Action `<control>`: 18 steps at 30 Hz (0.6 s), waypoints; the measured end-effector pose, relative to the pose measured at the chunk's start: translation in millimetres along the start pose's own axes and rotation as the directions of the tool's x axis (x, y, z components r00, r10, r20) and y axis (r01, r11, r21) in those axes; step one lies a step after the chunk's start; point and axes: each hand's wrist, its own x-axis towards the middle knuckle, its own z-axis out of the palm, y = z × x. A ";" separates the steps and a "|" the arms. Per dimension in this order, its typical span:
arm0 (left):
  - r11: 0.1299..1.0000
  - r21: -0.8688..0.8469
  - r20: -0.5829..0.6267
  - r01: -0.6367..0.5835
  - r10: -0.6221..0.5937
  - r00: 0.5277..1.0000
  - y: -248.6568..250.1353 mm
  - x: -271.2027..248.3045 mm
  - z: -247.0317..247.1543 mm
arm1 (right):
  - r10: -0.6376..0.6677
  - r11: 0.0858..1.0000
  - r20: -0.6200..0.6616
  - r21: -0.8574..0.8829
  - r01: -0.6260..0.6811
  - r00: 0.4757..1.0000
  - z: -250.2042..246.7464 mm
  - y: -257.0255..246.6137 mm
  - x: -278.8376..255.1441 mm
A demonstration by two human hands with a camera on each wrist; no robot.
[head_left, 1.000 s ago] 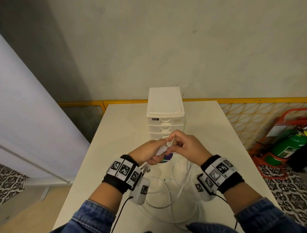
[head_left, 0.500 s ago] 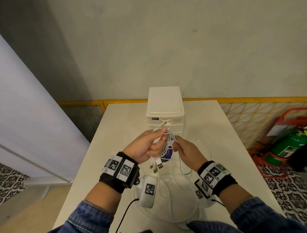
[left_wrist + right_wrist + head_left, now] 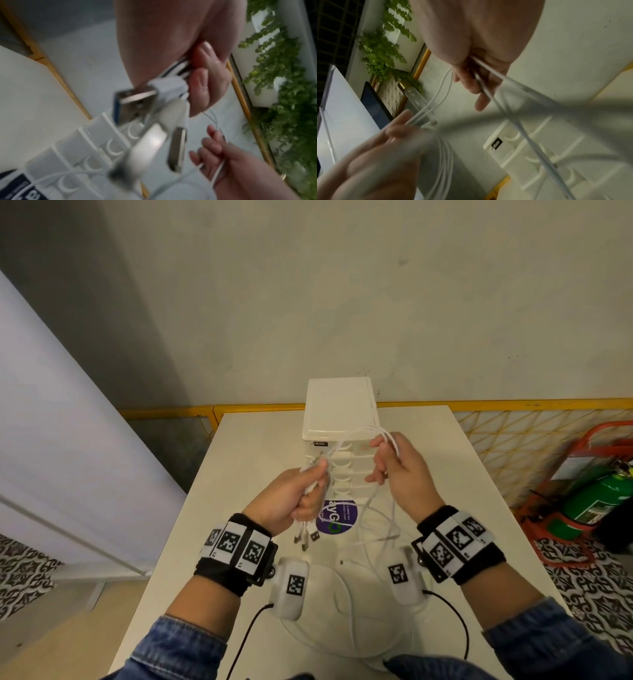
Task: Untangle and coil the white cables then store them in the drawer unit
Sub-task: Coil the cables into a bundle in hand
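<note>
Head cam: left hand (image 3: 291, 501) grips the white USB cables (image 3: 349, 440) in front of the "ezbox"-labelled drawer unit (image 3: 337, 409) on the counter (image 3: 253, 440); right hand (image 3: 400, 470) pinches a loop. Left wrist cam: blurry USB plugs (image 3: 135, 102) dangle. Right wrist cam: the drawer label's unreadable.

White rectangular table (image 3: 260, 446), matte top, long axis running away from the camera. Landmark: white drawer unit (image 3: 337, 409), standing upright on the table at the middle of its far end, drawer fronts facing the near edge, all shut. Directly in front of the drawer unit, a round purple sticker or label (image 3: 339, 517) lies flat on the surface; print too small to read. Nearer than the sticker, loose loops of white cables (image 3: 356, 604) rest on the tabletop, reaching to the near edge. To either side of the drawer unit, bare tabletop.
</note>
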 end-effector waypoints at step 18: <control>0.605 -0.693 -0.124 -0.394 0.438 0.890 31.7 5.5 15.0 | 0.117 0.925 0.314 -0.381 0.012 0.942 31.0 51.3 -43.9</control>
